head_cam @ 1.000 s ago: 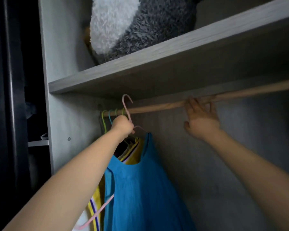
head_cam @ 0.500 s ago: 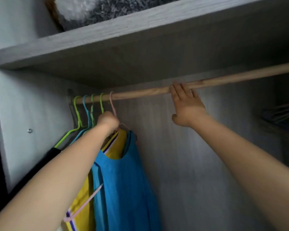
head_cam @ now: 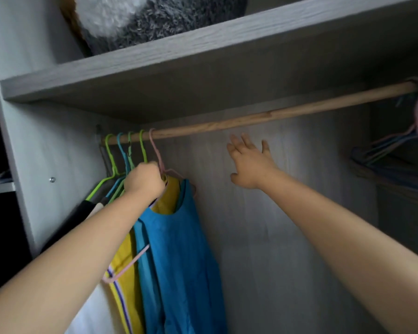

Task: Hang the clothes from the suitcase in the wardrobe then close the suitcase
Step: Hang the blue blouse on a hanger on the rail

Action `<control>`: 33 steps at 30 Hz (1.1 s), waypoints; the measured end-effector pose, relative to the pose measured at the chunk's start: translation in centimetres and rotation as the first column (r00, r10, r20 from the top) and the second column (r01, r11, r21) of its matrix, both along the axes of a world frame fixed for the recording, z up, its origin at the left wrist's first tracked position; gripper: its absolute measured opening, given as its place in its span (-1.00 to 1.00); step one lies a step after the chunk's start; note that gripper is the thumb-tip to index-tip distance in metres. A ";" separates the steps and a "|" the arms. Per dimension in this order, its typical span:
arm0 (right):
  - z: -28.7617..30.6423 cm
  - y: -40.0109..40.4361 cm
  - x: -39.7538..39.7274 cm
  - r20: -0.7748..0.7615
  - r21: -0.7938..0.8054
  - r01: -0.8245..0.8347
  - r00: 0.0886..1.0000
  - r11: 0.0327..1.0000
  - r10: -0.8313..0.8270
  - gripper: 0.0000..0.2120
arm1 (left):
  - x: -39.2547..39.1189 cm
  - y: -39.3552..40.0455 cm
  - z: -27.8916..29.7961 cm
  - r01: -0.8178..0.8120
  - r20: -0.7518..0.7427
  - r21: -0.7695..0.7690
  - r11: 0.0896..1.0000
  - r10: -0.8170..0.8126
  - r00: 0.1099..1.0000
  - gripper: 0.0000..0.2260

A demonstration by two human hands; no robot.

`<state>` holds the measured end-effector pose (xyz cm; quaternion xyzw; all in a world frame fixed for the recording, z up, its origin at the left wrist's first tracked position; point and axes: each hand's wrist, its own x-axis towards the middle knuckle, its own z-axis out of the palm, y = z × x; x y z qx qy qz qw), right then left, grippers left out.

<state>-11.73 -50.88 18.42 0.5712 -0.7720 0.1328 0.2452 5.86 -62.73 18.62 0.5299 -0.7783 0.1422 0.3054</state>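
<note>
Left hand (head_cam: 144, 180) grips the pink hanger (head_cam: 157, 150) on the rod (head_cam: 227, 125); right hand (head_cam: 250, 162) spread, holding nothing; no writing legible.

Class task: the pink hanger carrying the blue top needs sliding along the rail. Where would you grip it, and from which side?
Grip the pink hanger at its neck, just under the hook, where the left hand holds it. Come from the front and below: the hook sits over the rail, the shelf blocks above, and the blue top covers the shoulders.

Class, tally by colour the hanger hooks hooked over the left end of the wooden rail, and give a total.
Green hooks: 3
Blue hook: 1
Pink hook: 1
Total: 5, all on the wooden rail
</note>
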 end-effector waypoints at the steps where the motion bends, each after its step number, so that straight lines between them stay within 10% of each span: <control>1: -0.4 0.5 0.3 0.018 0.023 -0.034 0.999 0.999 0.034 -0.27 | 0.5 1.1 -0.4 -0.012 0.054 -0.039 0.999 0.014 0.998 -0.73; 21: -13.4 25.2 7.4 0.170 0.235 -0.689 0.724 0.686 0.669 -0.42 | 8.3 35.6 -16.0 -0.367 0.229 0.179 0.913 0.324 0.918 -0.66; 33: -24.4 38.6 14.7 0.368 0.390 -0.775 0.627 0.498 0.687 -0.51 | 18.2 51.6 -26.7 -0.505 0.370 0.407 0.761 0.369 0.853 -0.72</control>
